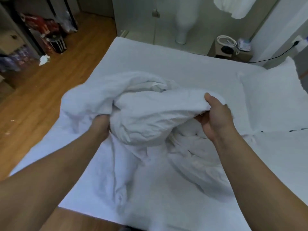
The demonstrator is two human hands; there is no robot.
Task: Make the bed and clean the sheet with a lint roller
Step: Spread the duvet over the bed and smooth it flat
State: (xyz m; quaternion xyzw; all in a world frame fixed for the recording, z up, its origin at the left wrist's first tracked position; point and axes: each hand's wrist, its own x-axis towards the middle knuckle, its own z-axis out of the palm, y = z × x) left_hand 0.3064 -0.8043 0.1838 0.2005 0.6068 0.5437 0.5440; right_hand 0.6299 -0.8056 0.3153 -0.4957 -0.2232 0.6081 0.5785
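Observation:
A crumpled white duvet point(146, 117) lies bunched in the middle of the bed, whose flat white sheet point(175, 64) stretches away behind it. My left hand point(101, 125) grips a fold on the bundle's left side, with its fingers buried in the cloth. My right hand point(215, 114) grips the bundle's right edge, thumb on top and fingers curled under it. The upper part of the duvet is lifted a little off the sheet. A white pillow point(273, 94) lies at the right edge of the bed. No lint roller is in view.
Wooden floor point(50, 90) runs along the bed's left side, with a cluttered shelf point(25, 39) and a crumpled white scrap point(44, 60) on it. Beyond the bed stand a glass door point(150, 19) and a small box table point(231, 50) with a coiled cable.

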